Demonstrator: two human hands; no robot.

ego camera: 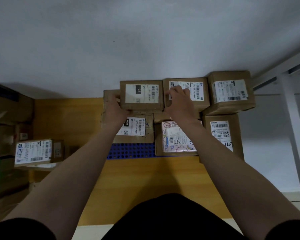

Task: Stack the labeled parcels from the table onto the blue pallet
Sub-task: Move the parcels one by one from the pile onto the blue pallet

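A brown cardboard parcel marked 122 (pixel 141 95) is seen from above, squarish, with a white shipping label covering most of its top; a black tag reading "122" and a barcode are printed on the label. It is held in the upper tier of a stack built on the blue pallet (pixel 130 150), over the lower parcel marked 070 (pixel 137 129) and just beside a labelled neighbour parcel (pixel 196 90) on its right; whether it already rests on the layer beneath cannot be told. Both bare arms are stretched forward. The left hand (pixel 113 108) is clamped on the parcel's left side, fingers curled round the edge. The right hand (pixel 179 101) is pressed to the right side, its fingers curled over the edge and lying across the neighbour's label. A pink patterned parcel (pixel 177 137) lies below the right wrist. More labelled parcels (pixel 34 151) are stacked at the far left.
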